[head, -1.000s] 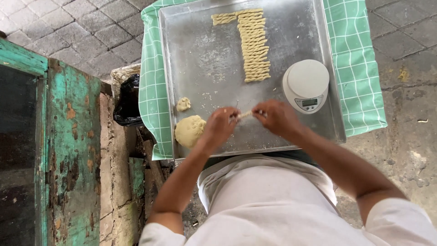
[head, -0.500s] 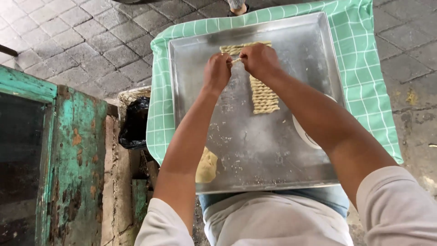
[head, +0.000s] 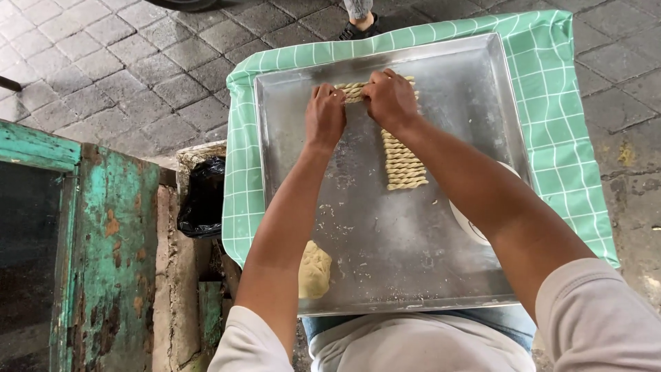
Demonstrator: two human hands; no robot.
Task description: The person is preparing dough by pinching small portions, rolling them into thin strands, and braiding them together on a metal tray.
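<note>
Head view is showing a green checked cloth point(head: 564, 138) lying under a large metal tray point(head: 385, 255), which is extending beneath both hands and back toward the person. A column of twisted dough sticks point(head: 403, 162) is running from the hands toward the person. A dough lump point(head: 313, 270) is sitting beside the left forearm, well behind the hands. The left hand point(head: 325, 116) and right hand point(head: 391, 100) are pinching one twisted dough strand point(head: 351, 91) between them at the tray's far edge.
</note>
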